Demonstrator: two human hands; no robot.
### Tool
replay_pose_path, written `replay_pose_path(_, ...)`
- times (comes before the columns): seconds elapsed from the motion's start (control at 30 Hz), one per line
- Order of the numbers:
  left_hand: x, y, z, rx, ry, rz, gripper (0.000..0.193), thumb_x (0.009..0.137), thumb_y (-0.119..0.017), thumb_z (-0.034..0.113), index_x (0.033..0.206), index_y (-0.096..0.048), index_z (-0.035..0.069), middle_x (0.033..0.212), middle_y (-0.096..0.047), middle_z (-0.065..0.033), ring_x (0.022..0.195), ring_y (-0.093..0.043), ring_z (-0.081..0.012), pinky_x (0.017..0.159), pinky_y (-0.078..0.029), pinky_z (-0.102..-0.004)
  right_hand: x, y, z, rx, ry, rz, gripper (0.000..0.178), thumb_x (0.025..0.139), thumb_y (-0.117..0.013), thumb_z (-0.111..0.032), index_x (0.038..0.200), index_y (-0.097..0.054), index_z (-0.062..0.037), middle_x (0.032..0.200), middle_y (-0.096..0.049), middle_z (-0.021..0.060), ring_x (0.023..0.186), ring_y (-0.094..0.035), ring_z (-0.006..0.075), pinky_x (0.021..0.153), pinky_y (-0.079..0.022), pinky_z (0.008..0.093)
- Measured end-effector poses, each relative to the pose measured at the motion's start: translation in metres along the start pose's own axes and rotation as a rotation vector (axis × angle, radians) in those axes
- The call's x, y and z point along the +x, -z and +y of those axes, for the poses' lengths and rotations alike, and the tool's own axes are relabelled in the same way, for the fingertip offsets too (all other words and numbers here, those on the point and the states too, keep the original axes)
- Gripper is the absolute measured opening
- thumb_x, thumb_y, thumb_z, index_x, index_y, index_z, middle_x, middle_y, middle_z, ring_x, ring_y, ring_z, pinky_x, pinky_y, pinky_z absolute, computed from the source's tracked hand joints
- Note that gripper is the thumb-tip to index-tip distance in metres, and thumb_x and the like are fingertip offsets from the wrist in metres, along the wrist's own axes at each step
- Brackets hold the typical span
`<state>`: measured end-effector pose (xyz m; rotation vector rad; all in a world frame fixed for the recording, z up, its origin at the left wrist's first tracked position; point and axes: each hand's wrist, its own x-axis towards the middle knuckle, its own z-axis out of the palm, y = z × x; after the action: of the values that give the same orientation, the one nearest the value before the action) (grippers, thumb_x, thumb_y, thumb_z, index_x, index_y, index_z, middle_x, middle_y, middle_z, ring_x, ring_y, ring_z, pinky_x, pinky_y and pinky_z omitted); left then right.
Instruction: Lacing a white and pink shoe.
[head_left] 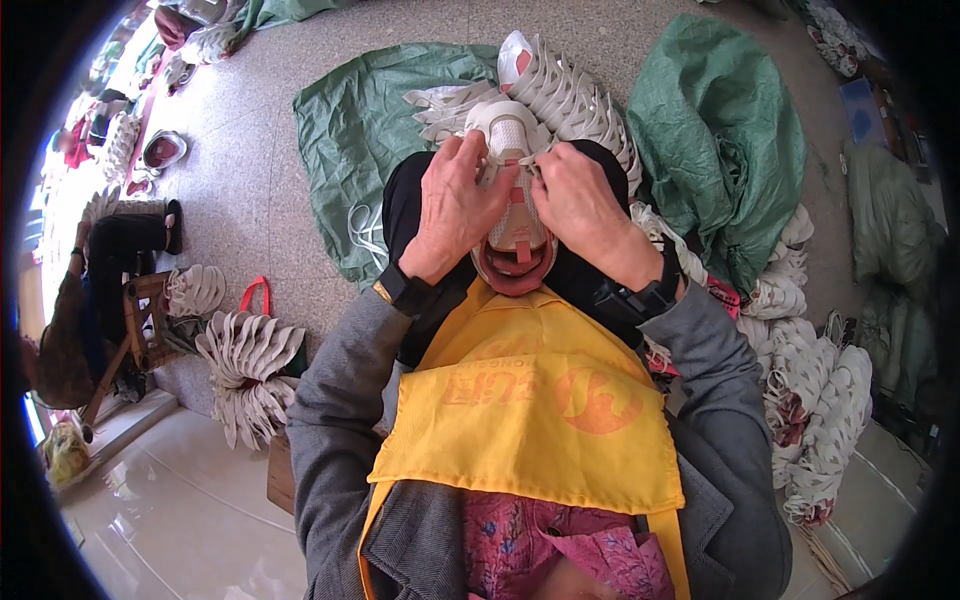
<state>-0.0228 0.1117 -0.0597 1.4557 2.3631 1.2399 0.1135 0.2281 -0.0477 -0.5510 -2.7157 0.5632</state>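
Observation:
A white sneaker [517, 215] with a pink-red lining and tongue patches lies between my knees, its heel opening toward me and its toe pointing away. My left hand [450, 205] is closed at the left edge of the lacing area, thumb over the tongue. On the opposite edge, my right hand [590, 212] pinches a white shoelace [535, 157] by the eyelets. The fingertips hide part of the lace. Just past the toe, more white shoe pieces [450, 108] lie on a green sheet [345, 130].
A curved row of white shoe uppers [575, 95] stands ahead, beside a crumpled green sack [715, 140]. Stacked uppers [815, 400] line my right; another fanned bundle [250, 375] is at my left. Loose white laces [366, 232] lie near my left knee. Another person [110, 270] sits far left.

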Motion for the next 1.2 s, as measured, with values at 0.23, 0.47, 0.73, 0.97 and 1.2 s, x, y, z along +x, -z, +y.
replay_pose_path(0.23, 0.001, -0.010, 0.011, 0.085, 0.016, 0.013, 0.039, 0.075, -0.078, 0.020, 0.102, -0.058, 0.000, 0.090, -0.057, -0.0163, 0.084, -0.061, -0.0365, 0.072, -0.050, -0.0448, 0.004, -0.013, 0.005, -0.062, 0.018, 0.017, 0.012, 0.081, -0.063, -0.004, 0.088, -0.066, 0.0049, 0.086, -0.064, 0.0243, 0.085, -0.065, 0.0411, 0.079, -0.053, 0.0474)
replay_pose_path(0.47, 0.000, -0.013, 0.007, 0.070, 0.016, -0.013, 0.038, 0.075, -0.075, 0.018, 0.104, -0.058, 0.001, 0.092, -0.057, -0.0154, 0.084, -0.061, -0.0360, 0.072, -0.050, -0.0446, -0.002, -0.009, 0.019, 0.187, 0.032, 0.084, 0.013, 0.083, -0.059, -0.002, 0.093, -0.065, 0.0036, 0.092, -0.065, 0.0225, 0.089, -0.064, 0.0415, 0.079, -0.053, 0.0481)
replay_pose_path(0.73, -0.001, -0.015, 0.004, 0.091, -0.003, 0.016, 0.038, 0.075, -0.075, 0.019, 0.104, -0.058, 0.001, 0.091, -0.057, -0.0146, 0.084, -0.061, -0.0352, 0.072, -0.049, -0.0439, -0.003, -0.005, 0.022, 0.382, -0.076, 0.053, 0.013, 0.082, -0.066, -0.002, 0.094, -0.066, 0.0015, 0.088, -0.068, 0.0180, 0.083, -0.068, 0.0373, 0.073, -0.054, 0.0427)
replay_pose_path(0.97, 0.000, -0.013, 0.002, 0.097, -0.016, 0.012, 0.037, 0.076, -0.077, 0.021, 0.101, -0.057, 0.002, 0.089, -0.056, -0.0144, 0.082, -0.060, -0.0344, 0.071, -0.049, -0.0433, 0.000, -0.001, 0.013, 0.202, 0.123, 0.095, 0.007, 0.085, -0.066, -0.002, 0.091, -0.064, 0.0002, 0.086, -0.067, 0.0144, 0.083, -0.068, 0.0313, 0.072, -0.055, 0.0394)
replay_pose_path(1.2, 0.003, -0.001, -0.010, -0.043, -0.044, -0.074, 0.034, 0.079, -0.077, 0.019, 0.098, -0.055, 0.001, 0.087, -0.056, -0.0143, 0.074, -0.062, -0.0317, 0.064, -0.050, -0.0405, 0.006, 0.005, 0.008, -0.164, 0.301, -0.072, 0.009, 0.080, -0.064, -0.004, 0.089, -0.065, -0.0010, 0.090, -0.067, 0.0146, 0.090, -0.069, 0.0313, 0.079, -0.058, 0.0382)
